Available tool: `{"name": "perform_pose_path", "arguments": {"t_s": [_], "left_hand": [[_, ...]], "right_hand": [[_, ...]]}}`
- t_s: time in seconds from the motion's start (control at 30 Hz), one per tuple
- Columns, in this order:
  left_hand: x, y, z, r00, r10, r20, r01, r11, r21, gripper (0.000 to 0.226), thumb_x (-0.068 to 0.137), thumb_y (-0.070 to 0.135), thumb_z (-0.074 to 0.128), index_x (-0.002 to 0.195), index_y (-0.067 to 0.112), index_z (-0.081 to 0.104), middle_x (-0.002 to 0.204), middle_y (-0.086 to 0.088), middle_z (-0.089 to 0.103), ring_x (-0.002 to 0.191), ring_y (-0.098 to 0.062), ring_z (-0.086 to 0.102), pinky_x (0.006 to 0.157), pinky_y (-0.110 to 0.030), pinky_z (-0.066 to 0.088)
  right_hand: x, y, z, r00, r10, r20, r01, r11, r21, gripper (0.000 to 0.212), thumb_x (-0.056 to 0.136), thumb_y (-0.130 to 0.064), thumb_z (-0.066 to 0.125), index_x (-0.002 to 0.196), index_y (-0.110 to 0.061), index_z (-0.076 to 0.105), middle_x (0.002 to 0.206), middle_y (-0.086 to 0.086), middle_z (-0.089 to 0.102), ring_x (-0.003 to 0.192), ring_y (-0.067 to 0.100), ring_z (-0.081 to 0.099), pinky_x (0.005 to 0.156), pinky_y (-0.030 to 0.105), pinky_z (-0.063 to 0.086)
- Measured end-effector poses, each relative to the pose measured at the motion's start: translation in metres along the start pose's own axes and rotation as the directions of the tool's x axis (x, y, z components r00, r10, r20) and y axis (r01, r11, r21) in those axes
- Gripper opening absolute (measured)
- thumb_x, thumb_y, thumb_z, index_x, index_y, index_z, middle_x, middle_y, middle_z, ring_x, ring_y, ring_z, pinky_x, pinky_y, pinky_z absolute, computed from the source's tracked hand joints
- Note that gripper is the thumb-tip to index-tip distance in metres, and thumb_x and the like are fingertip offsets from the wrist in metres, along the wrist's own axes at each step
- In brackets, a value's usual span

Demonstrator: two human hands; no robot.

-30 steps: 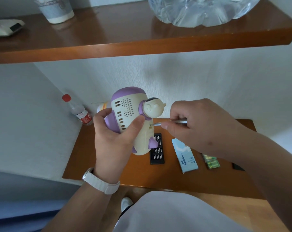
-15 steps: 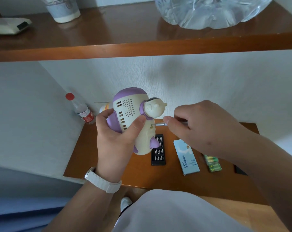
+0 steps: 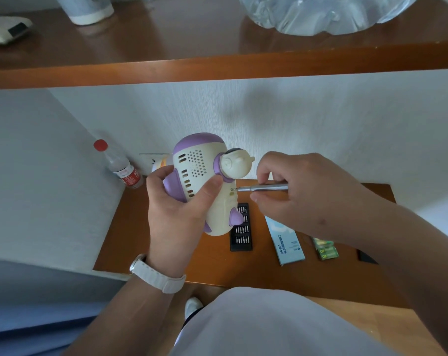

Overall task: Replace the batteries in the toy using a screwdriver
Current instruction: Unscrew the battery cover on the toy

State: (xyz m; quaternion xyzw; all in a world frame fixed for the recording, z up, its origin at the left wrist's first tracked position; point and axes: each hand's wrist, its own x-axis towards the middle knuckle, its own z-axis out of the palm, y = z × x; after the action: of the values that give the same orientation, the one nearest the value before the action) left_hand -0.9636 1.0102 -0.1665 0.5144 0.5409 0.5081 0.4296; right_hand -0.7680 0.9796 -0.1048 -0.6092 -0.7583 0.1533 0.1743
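**Right hand** (image 3: 307,196): fingers curled, pinching the screwdriver (image 3: 266,187) btw. thumb and fingertips. The shaft is approx. horizontal, w/ its tip set at a small screw recess (image 3: 232,189) on the side of the toy (image 3: 205,176).

**Left hand** (image 3: 176,209): wraps the toy's body from below-left. The thumb presses across the cream shell beside the vent slots, and the fingers curl round a purple side piece. A white watch strap (image 3: 157,276) is on the wrist.

**Toy:** cream w/ purple cap and fins, and a small figure head projecting toward the right hand. It is held in the air above the counter (image 3: 269,273), touching only the left hand and the driver tip.

**On the counter:**
- A black bit case (image 3: 241,237), open w/ rows of bits, lies directly beneath the toy.
- A light-blue box (image 3: 287,245) lies just right of it.
- A green battery pack (image 3: 327,250) lies further right, partly hidden by the right forearm.
- A dark item (image 3: 366,256) sits near the right edge, type unclear.

**Back-left corner:** a clear bottle (image 3: 120,168) w/ a red cap, tilted.

**Above:** a wooden shelf (image 3: 217,65) carrying a paper cup (image 3: 85,9) and a clear plastic container (image 3: 320,14).
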Motion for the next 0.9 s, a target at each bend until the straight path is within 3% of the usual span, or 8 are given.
{"name": "perform_pose_path", "arguments": {"t_s": [0.1, 0.23, 0.3, 0.4, 0.6, 0.73, 0.8, 0.9], "left_hand": [[0.004, -0.003, -0.003, 1.000, 0.008, -0.003, -0.008, 1.000, 0.021, 0.062, 0.058, 0.055, 0.079, 0.107, 0.042, 0.042, 0.093, 0.033, 0.067, 0.089, 0.004, 0.070, 0.060, -0.016, 0.057], [0.011, -0.007, -0.009, 1.000, 0.008, 0.001, -0.008, 0.998, 0.060, 0.061, 0.058, 0.059, 0.077, 0.106, 0.045, 0.041, 0.092, 0.038, 0.063, 0.089, 0.010, 0.067, 0.058, -0.013, 0.055], [0.015, -0.010, -0.012, 1.000, 0.002, 0.006, -0.002, 0.997, 0.079, 0.062, 0.056, 0.063, 0.076, 0.105, 0.047, 0.040, 0.091, 0.040, 0.061, 0.088, 0.013, 0.065, 0.057, -0.011, 0.054], [0.024, -0.013, -0.021, 1.000, -0.017, 0.010, 0.015, 0.994, 0.104, 0.065, 0.052, 0.067, 0.074, 0.105, 0.049, 0.040, 0.090, 0.042, 0.059, 0.089, 0.015, 0.063, 0.056, -0.010, 0.053], [0.044, -0.021, -0.046, 0.997, -0.067, 0.028, 0.064, 0.993, 0.103, 0.062, 0.054, 0.062, 0.075, 0.102, 0.049, 0.040, 0.088, 0.041, 0.060, 0.086, 0.016, 0.062, 0.053, -0.009, 0.051], [0.058, -0.029, -0.068, 0.995, -0.094, 0.026, 0.090, 0.990, 0.111, 0.062, 0.054, 0.062, 0.075, 0.104, 0.048, 0.041, 0.097, 0.023, 0.061, 0.090, 0.012, 0.063, 0.054, -0.010, 0.052], [0.064, -0.033, -0.078, 0.995, -0.095, 0.032, 0.091, 0.990, 0.111, 0.067, 0.053, 0.064, 0.074, 0.108, 0.045, 0.041, 0.102, 0.021, 0.060, 0.090, 0.012, 0.063, 0.055, -0.010, 0.052], [0.072, -0.042, -0.093, 0.994, -0.105, 0.032, 0.101, 0.989, 0.107, 0.081, 0.053, 0.063, 0.076, 0.120, 0.033, 0.044, 0.107, 0.016, 0.064, 0.090, -0.004, 0.069, 0.059, -0.016, 0.057]], "right_hand": [[0.002, 0.001, 0.004, 0.999, 0.051, 0.000, -0.051, 0.999, 0.010, 0.031, 0.087, -0.056, 0.042, 0.078, -0.029, 0.054, 0.051, -0.005, 0.050, 0.043, 0.009, 0.044, 0.044, 0.016, 0.026], [0.007, 0.002, 0.013, 0.998, 0.066, -0.012, -0.066, 0.998, 0.023, 0.040, 0.091, -0.049, 0.039, 0.065, -0.020, 0.049, 0.048, -0.004, 0.041, 0.041, 0.012, 0.035, 0.039, 0.020, 0.031], [0.010, 0.000, 0.017, 0.998, 0.066, -0.014, -0.066, 0.998, 0.016, 0.037, 0.092, -0.047, 0.041, 0.068, -0.019, 0.051, 0.050, -0.003, 0.044, 0.041, 0.012, 0.035, 0.041, 0.019, 0.034], [0.015, -0.007, 0.021, 0.998, 0.067, 0.004, -0.067, 0.998, 0.013, 0.028, 0.088, -0.051, 0.041, 0.078, -0.028, 0.054, 0.056, -0.007, 0.053, 0.046, 0.010, 0.048, 0.041, 0.013, 0.029], [0.030, -0.028, 0.035, 0.997, 0.075, -0.008, -0.074, 0.992, 0.104, 0.015, 0.088, -0.044, 0.050, 0.081, -0.031, 0.052, 0.056, -0.007, 0.054, 0.051, 0.009, 0.054, 0.042, 0.017, 0.040], [0.039, -0.046, 0.046, 0.994, 0.111, -0.001, -0.109, 0.976, 0.190, 0.015, 0.087, -0.044, 0.051, 0.081, -0.031, 0.053, 0.060, -0.006, 0.059, 0.068, 0.006, 0.058, 0.055, 0.014, 0.045], [0.043, -0.052, 0.051, 0.991, 0.132, -0.008, -0.126, 0.962, 0.241, 0.014, 0.084, -0.045, 0.050, 0.079, -0.032, 0.052, 0.061, -0.007, 0.061, 0.063, 0.008, 0.059, 0.049, 0.016, 0.045], [0.047, -0.056, 0.064, 0.987, 0.156, -0.028, -0.140, 0.940, 0.310, 0.012, 0.085, -0.041, 0.055, 0.080, -0.031, 0.056, 0.062, -0.007, 0.060, 0.051, 0.009, 0.056, 0.042, 0.020, 0.042]]}}
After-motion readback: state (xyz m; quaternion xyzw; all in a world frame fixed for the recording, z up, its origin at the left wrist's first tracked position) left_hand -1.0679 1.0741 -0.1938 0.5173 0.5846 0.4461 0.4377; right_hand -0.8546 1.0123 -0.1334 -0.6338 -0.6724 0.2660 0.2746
